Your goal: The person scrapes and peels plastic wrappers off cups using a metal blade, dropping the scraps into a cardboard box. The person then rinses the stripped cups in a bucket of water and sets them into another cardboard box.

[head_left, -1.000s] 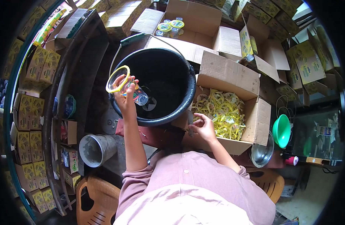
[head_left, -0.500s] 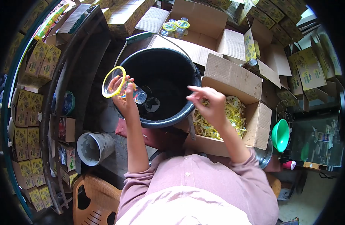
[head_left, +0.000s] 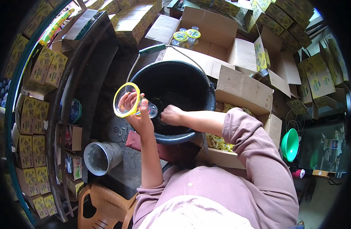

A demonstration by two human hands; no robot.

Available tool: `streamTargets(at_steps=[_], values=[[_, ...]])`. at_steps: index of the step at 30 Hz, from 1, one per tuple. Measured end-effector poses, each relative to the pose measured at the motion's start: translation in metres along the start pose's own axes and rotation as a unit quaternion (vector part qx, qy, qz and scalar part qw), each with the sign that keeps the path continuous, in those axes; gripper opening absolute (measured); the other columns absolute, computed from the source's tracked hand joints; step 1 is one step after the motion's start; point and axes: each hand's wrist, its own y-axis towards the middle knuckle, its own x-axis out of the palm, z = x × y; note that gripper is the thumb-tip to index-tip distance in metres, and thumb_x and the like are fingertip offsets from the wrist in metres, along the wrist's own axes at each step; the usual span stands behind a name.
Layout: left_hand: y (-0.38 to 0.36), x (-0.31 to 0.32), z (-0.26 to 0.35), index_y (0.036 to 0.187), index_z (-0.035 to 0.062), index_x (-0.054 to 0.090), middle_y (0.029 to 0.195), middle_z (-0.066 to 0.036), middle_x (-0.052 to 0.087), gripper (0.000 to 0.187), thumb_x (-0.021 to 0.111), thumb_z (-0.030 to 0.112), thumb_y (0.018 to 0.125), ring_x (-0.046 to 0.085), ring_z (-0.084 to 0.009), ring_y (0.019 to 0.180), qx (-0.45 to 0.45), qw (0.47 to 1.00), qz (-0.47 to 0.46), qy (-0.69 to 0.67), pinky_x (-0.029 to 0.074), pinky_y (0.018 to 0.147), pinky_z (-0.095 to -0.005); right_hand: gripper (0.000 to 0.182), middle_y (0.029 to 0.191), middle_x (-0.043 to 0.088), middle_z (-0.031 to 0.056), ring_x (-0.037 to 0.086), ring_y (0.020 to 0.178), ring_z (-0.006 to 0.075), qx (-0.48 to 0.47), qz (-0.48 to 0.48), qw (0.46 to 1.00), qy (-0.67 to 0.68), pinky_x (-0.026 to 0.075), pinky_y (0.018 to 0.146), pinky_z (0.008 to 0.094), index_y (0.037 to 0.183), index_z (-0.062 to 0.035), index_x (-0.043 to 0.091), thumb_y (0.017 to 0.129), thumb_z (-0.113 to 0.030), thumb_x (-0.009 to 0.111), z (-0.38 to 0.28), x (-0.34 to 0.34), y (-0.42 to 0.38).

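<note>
My left hand (head_left: 139, 112) holds a clear plastic cup (head_left: 127, 100) with a yellow rim, tilted over the left side of a black bucket (head_left: 210, 114). Beside its fingers, a second clear container (head_left: 153, 111) shows over the bucket's dark interior. My right hand (head_left: 171, 115) is over the bucket, close to that container, its fingers curled together; what they hold, if anything, is hidden. An open cardboard box (head_left: 242, 89) with yellow strips (head_left: 217, 142) stands right of the bucket, partly behind my right sleeve.
Another open carton (head_left: 209, 21) with yellow-lidded cups (head_left: 186, 35) stands behind the bucket. A grey bucket (head_left: 103, 158) and an orange chair (head_left: 106, 204) are at the lower left. Shelves with yellow boxes line the left; a green bowl (head_left: 289, 144) is at the right.
My right hand has moved left and down from above the strip box to over the black bucket, its fingers now curled in. My left hand still holds the cup. The whole view has shifted slightly.
</note>
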Motion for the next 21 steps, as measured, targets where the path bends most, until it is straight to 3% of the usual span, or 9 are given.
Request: streamTargets(at_steps=[2,5,8,9,12,15,16,20,21], values=[[0.0,-0.002,-0.002,0.116,0.0036,0.037,0.102,-0.014,0.054,0.048,0.06,0.004,0.074,0.057,-0.0199,0.092,0.001,1.0,0.003,-0.014,0.045,0.086,-0.0306,0.011,0.067,0.064,0.0076,0.065,0.067,0.0245,0.002,0.015,1.0,0.02,0.05,0.055,0.0357,0.065,-0.0087,0.066,0.07,-0.014,0.057,0.005,0.006,-0.001],[-0.002,-0.003,-0.003,0.117,0.0032,0.039,0.106,-0.017,0.054,0.043,0.056,0.01,0.079,0.057,-0.0227,0.091,0.007,1.0,0.011,-0.004,0.045,0.084,-0.0317,0.011,0.082,0.065,0.0089,0.063,0.08,0.0243,0.03,-0.054,0.996,0.065,0.05,0.064,0.0365,0.066,-0.0092,0.066,0.07,-0.014,0.057,0.005,-0.011,-0.001],[-0.001,-0.002,-0.003,0.118,0.003,0.039,0.106,-0.017,0.053,0.043,0.055,0.011,0.079,0.057,-0.0226,0.092,0.0,1.0,0.011,-0.016,0.044,0.085,-0.0325,0.012,0.102,0.059,0.0087,0.054,0.099,0.0226,0.055,0.116,0.991,-0.045,0.045,0.078,0.0362,0.067,-0.0107,0.067,0.07,-0.016,0.057,0.011,-0.017,-0.002],[0.0,-0.002,-0.002,0.118,0.003,0.038,0.106,-0.017,0.053,0.043,0.055,0.011,0.079,0.056,-0.0226,0.092,-0.003,1.0,0.012,-0.016,0.043,0.086,-0.0328,0.012,0.115,0.052,0.0061,0.044,0.11,0.0213,0.058,0.033,0.998,-0.019,0.039,0.088,0.0345,0.07,-0.0123,0.068,0.069,-0.019,0.058,0.018,-0.03,0.001],[0.0,-0.002,-0.002,0.118,0.0029,0.038,0.106,-0.017,0.053,0.043,0.055,0.011,0.079,0.056,-0.0225,0.092,-0.007,1.0,0.005,-0.015,0.042,0.087,-0.0336,0.012,0.108,0.057,0.004,0.048,0.108,0.0203,-0.061,0.012,0.992,-0.109,0.041,0.088,0.0336,0.074,-0.0125,0.069,0.071,-0.018,0.059,0.046,-0.02,0.014],[0.0,-0.001,-0.001,0.117,0.0029,0.039,0.105,-0.017,0.054,0.043,0.056,0.012,0.079,0.056,-0.0221,0.092,-0.002,1.0,-0.001,-0.01,0.044,0.085,-0.0326,0.011,0.097,0.063,0.0073,0.057,0.099,0.0236,-0.09,-0.062,0.986,-0.126,0.046,0.082,0.0375,0.075,-0.01,0.069,0.069,-0.013,0.06,0.054,0.001,0.035],[0.0,-0.002,-0.002,0.117,0.0028,0.039,0.104,-0.016,0.054,0.043,0.056,0.012,0.079,0.057,-0.022,0.091,0.002,1.0,-0.005,-0.006,0.044,0.085,-0.0321,0.011,0.083,0.066,0.0101,0.063,0.085,0.028,-0.068,-0.111,0.99,-0.055,0.049,0.076,0.0401,0.074,-0.0072,0.068,0.067,-0.01,0.06,0.056,-0.005,0.037],[0.001,-0.001,-0.003,0.117,0.0027,0.039,0.103,-0.016,0.054,0.044,0.056,0.013,0.078,0.057,-0.0209,0.09,-0.003,1.0,-0.002,0.003,0.047,0.08,-0.0304,0.007,0.073,0.065,0.0119,0.064,0.075,0.0287,-0.064,-0.01,0.998,-0.017,0.051,0.066,0.0374,0.066,-0.0057,0.067,0.065,-0.01,0.062,0.063,-0.007,0.035],[0.001,-0.001,-0.003,0.117,0.0026,0.039,0.103,-0.016,0.054,0.044,0.056,0.013,0.078,0.057,-0.0208,0.09,-0.008,1.0,0.001,-0.002,0.047,0.08,-0.0304,0.006,0.071,0.064,0.0132,0.064,0.071,0.0288,-0.061,-0.057,0.996,-0.023,0.051,0.062,0.0372,0.065,-0.0054,0.066,0.062,-0.009,0.063,0.061,-0.031,0.029]])
